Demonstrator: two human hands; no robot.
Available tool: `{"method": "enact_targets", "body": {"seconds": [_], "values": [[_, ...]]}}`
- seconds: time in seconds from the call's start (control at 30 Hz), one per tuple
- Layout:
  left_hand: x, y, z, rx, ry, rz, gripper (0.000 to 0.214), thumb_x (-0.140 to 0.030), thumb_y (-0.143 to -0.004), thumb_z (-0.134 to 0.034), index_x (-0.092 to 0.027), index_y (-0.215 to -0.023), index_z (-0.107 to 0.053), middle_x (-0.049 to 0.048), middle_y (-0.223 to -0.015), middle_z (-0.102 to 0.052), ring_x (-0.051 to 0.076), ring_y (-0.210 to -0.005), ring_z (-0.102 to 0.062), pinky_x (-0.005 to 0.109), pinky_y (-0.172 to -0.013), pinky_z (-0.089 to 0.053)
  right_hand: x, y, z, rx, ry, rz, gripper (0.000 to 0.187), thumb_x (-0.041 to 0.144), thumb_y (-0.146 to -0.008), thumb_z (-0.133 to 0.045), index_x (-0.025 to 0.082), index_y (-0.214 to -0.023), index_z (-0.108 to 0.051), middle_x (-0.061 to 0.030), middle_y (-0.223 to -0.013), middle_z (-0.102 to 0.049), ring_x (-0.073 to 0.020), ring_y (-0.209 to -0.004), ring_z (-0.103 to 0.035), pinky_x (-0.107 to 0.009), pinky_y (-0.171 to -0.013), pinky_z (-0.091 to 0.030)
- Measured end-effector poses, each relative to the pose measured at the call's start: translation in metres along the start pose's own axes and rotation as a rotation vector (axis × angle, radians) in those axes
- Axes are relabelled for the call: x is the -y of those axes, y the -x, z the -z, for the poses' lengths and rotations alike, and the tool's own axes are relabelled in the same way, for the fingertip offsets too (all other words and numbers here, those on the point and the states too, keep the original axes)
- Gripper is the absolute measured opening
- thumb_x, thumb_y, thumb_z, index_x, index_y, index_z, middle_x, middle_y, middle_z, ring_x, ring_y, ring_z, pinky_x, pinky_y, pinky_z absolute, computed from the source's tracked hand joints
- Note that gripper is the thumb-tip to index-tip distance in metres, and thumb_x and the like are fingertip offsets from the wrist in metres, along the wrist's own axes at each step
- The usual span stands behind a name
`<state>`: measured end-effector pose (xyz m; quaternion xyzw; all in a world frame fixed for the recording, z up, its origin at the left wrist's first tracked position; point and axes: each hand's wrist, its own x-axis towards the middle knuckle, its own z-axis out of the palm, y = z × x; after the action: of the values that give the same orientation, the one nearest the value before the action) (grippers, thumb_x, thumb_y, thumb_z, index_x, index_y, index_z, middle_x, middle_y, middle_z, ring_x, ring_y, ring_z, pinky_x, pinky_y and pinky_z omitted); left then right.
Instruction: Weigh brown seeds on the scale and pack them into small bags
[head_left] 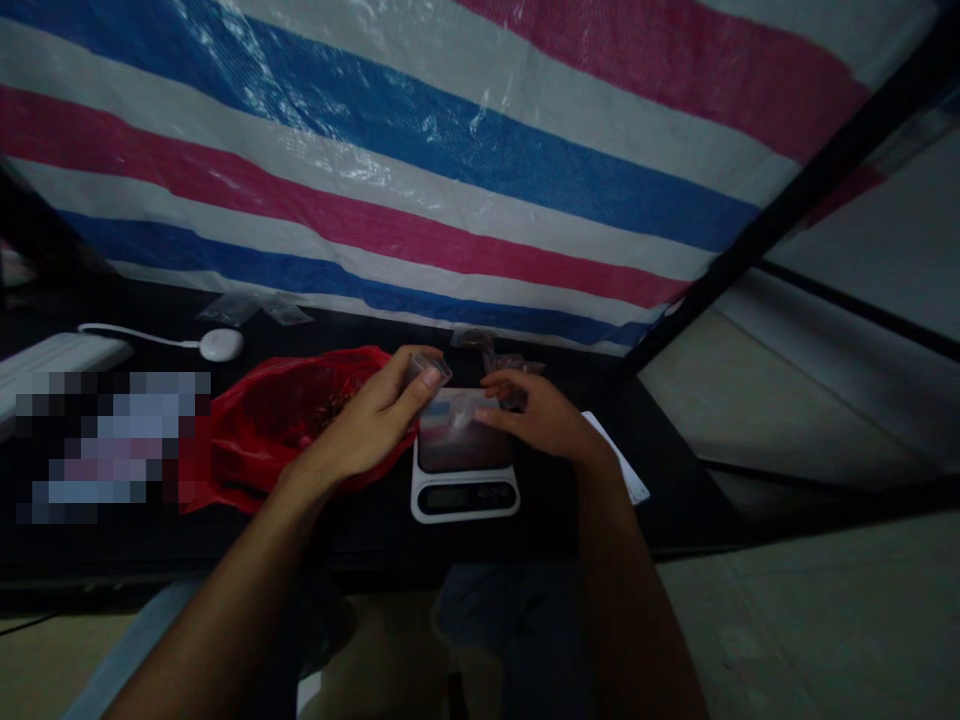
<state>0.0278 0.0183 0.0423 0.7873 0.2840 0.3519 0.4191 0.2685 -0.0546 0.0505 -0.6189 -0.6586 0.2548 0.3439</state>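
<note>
My left hand [390,410] is closed on a small clear plastic bag [435,368], its thumb pressed on the front. Just below it lies a white kitchen scale [465,500] with a shiny, reflective plate and a small display whose reading I cannot make out. My right hand [544,410] hovers at the plate's right edge, fingers apart and curved, nothing plain between them. Left of the scale an opened red plastic bag [255,440] holds many small brownish pieces; my left forearm partly covers it. Small filled clear bags [514,362] lie behind the scale.
Flat clear bags [255,308] lie at the back left, near a white round device [221,345] on a cable. A white sheet or card [619,455] lies right of my right wrist. Behind the black table hangs a striped tarp [450,200]; a dark frame bar [750,250] slants at right.
</note>
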Motion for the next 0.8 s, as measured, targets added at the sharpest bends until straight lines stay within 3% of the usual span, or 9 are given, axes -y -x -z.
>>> {"method": "enact_targets", "body": {"seconds": [0.07, 0.17, 0.23, 0.33, 0.47, 0.63, 0.8], "values": [[0.001, 0.000, 0.000, 0.008, -0.010, 0.006, 0.057, -0.065, -0.101, -0.042, -0.020, -0.132, -0.055, 0.0109, -0.130, -0.066, 0.028, -0.124, -0.060, 0.041, -0.107, -0.047, -0.006, 0.011, 0.025, -0.102, 0.043, -0.073, 0.026, 0.039, -0.089, -0.070, 0.019, -0.105, -0.070, -0.0082, -0.103, -0.074, -0.0209, -0.092, -0.069, -0.037, -0.084, -0.055], [0.003, 0.000, 0.001, 0.021, -0.011, 0.009, 0.057, -0.065, -0.100, -0.043, -0.021, -0.133, -0.056, 0.0111, -0.130, -0.067, 0.029, -0.123, -0.061, 0.043, -0.107, -0.047, -0.025, 0.037, 0.064, -0.252, 0.193, -0.373, 0.021, 0.034, -0.090, -0.066, 0.017, -0.102, -0.068, -0.0102, -0.098, -0.073, -0.0213, -0.085, -0.069, -0.034, -0.075, -0.054], [0.004, 0.000, 0.002, 0.021, -0.015, 0.008, 0.057, -0.065, -0.100, -0.044, -0.021, -0.134, -0.057, 0.0112, -0.130, -0.068, 0.029, -0.121, -0.062, 0.044, -0.107, -0.048, -0.040, 0.057, 0.083, -0.240, 0.286, -0.584, 0.025, 0.032, -0.090, -0.066, 0.016, -0.108, -0.067, -0.0120, -0.097, -0.073, -0.0219, -0.080, -0.069, -0.033, -0.070, -0.053], [0.004, 0.000, 0.003, 0.016, -0.015, 0.013, 0.057, -0.064, -0.100, -0.046, -0.020, -0.134, -0.058, 0.0107, -0.127, -0.070, 0.029, -0.119, -0.064, 0.043, -0.105, -0.049, -0.060, 0.084, 0.097, -0.187, 0.373, -0.729, 0.027, 0.031, -0.088, -0.069, 0.015, -0.109, -0.068, -0.0153, -0.105, -0.074, -0.0249, -0.090, -0.071, -0.034, -0.077, -0.054], [0.004, -0.002, 0.002, 0.013, 0.035, 0.016, 0.057, -0.060, -0.098, -0.054, -0.019, -0.137, -0.057, 0.0108, -0.129, -0.071, 0.028, -0.117, -0.067, 0.042, -0.103, -0.052, -0.073, 0.101, 0.102, -0.086, 0.338, -0.770, 0.020, 0.034, -0.091, -0.065, 0.016, -0.100, -0.069, -0.0152, -0.104, -0.076, -0.0253, -0.092, -0.071, -0.035, -0.080, -0.054], [-0.002, -0.006, -0.001, -0.060, 0.076, 0.000, 0.061, -0.054, -0.092, -0.065, -0.020, -0.142, -0.056, 0.0118, -0.133, -0.070, 0.029, -0.118, -0.067, 0.045, -0.104, -0.053, -0.076, 0.100, 0.101, -0.017, 0.275, -0.788, 0.021, 0.038, -0.090, -0.066, 0.017, -0.093, -0.068, -0.0128, -0.098, -0.076, -0.0244, -0.089, -0.070, -0.034, -0.076, -0.053], [-0.004, -0.019, -0.008, -0.242, 0.214, -0.056, 0.048, -0.045, -0.084, -0.076, -0.017, -0.122, -0.067, 0.0114, -0.123, -0.074, 0.028, -0.114, -0.069, 0.044, -0.101, -0.055, -0.073, 0.106, 0.105, 0.011, 0.241, -0.760, 0.026, 0.044, -0.088, -0.064, 0.018, -0.093, -0.069, -0.0087, -0.095, -0.075, -0.0239, -0.091, -0.068, -0.033, -0.081, -0.051]]}}
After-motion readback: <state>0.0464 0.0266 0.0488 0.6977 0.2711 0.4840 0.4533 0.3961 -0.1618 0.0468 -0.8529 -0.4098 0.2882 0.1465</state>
